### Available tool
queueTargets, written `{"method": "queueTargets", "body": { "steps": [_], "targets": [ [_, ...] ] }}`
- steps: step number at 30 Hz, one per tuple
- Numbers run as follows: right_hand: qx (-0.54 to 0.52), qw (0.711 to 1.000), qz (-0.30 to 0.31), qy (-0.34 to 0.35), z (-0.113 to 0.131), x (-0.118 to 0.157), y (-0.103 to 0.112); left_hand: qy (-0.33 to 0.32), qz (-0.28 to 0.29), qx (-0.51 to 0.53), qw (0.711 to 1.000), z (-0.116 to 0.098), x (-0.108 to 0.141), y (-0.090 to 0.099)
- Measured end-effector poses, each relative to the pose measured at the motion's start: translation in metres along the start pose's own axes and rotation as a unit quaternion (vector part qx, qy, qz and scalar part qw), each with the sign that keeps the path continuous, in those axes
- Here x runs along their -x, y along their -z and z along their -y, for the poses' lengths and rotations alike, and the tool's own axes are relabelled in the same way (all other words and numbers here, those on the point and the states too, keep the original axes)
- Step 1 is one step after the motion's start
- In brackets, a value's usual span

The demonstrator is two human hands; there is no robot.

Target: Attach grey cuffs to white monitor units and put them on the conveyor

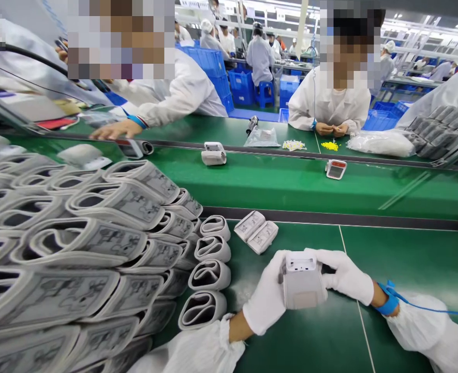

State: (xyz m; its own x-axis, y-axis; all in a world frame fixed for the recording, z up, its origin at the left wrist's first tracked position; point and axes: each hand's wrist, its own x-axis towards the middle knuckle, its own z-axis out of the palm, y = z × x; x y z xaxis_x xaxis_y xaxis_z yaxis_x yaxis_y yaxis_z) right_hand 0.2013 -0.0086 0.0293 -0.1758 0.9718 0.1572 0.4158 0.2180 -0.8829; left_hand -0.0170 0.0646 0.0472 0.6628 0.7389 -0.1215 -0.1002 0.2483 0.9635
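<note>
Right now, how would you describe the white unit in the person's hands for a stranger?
On the green bench, right of the rows of rolled cuffs, find the left hand and right hand in white gloves. Between them sits the unit, gripped, unlike the loose cuffs beside it.

Bench room beyond right hand; rolled cuffs probably obstructing left.

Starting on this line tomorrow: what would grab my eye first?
A heap of rolled grey blood pressure cuffs fills the left of the green workbench. At bottom centre, the white-gloved left hand and right hand grip a pale grey cuff unit. Blue crates stack far back.
</note>
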Motion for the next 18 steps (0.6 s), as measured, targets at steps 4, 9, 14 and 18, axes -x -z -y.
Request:
{"method": "queueTargets", "body": {
  "steps": [4, 9, 14, 18],
  "targets": [
    [0.099, 0.991, -0.038, 0.077, 0.002, -0.001, -0.007, 0.012, 0.014, 0.011, 1.000, 0.007, -0.002, 0.000],
    [0.110, 0.989, -0.080, 0.050, 0.013, -0.002, -0.022, 0.074, -0.032, 0.054, 0.995, 0.006, -0.001, -0.002],
    [0.147, 0.983, -0.104, 0.027, 0.011, 0.003, -0.036, 0.007, -0.013, -0.119, 0.993, 0.001, 0.001, 0.005],
    [0.178, 0.978, -0.110, 0.012, 0.003, 0.003, -0.040, -0.049, 0.015, -0.193, 0.980, 0.001, -0.001, 0.010]
  ]
}}
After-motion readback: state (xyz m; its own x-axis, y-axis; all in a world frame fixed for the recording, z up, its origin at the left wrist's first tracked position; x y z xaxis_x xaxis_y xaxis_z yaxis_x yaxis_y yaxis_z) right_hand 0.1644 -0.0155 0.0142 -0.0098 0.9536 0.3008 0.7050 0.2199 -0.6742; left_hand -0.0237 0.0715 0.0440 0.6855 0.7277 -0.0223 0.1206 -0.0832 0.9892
